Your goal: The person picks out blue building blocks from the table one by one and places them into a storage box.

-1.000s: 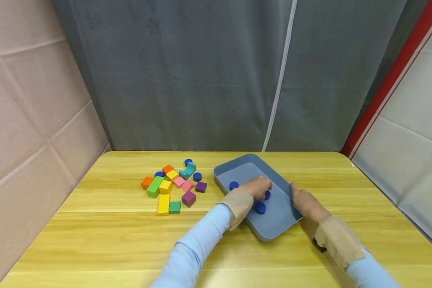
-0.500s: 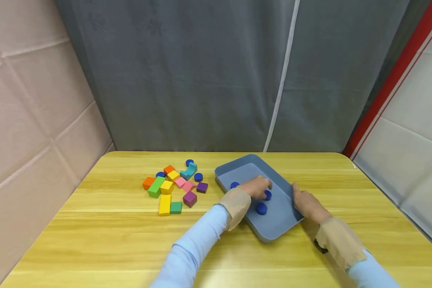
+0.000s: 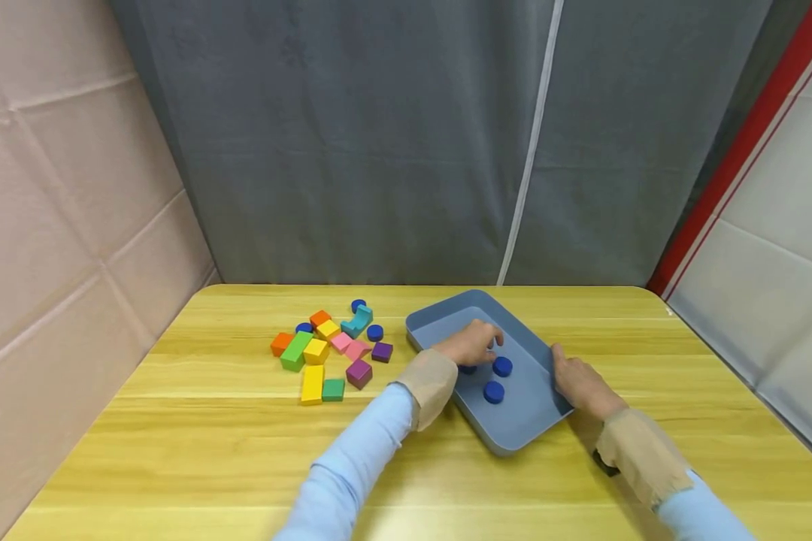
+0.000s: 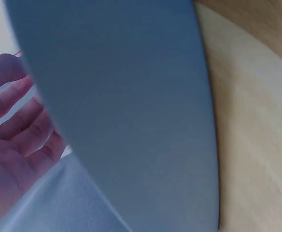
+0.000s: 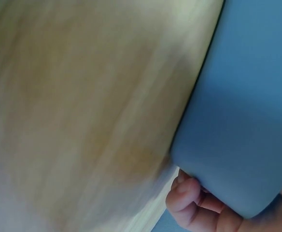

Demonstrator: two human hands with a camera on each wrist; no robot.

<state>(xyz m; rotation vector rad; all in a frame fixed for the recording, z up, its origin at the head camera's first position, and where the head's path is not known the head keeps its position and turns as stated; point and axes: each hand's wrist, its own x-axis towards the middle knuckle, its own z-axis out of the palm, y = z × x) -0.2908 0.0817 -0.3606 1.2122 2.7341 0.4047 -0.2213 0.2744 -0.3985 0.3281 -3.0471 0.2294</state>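
Observation:
A grey-blue tray (image 3: 517, 424) lies at a slant on the table, with several dark blue round blocks (image 3: 503, 367) on its floor. My left hand (image 3: 470, 343) hovers over the tray's left half, its fingers loosely bent and holding nothing. One blue block (image 3: 468, 370) peeks out from under that hand. In the left wrist view, the tray's outer wall (image 4: 126, 111) covers part of the left hand (image 4: 20, 140). My right hand (image 3: 582, 383) grips the tray's right side near its front corner. Curled fingers (image 5: 183, 195) lie against the tray's outside in the right wrist view.
Left of the tray lies a loose group of coloured blocks: a green bar (image 3: 297, 351), a yellow bar (image 3: 313, 385), a purple cube (image 3: 359, 373), a teal curved block (image 3: 357, 321) and others. A grey curtain (image 3: 365, 150) hangs behind the table.
My left hand has come off a blue block and drawn back to the left. It now covers the leftmost block's spot, while another block shows beneath it. The right hand keeps its grip.

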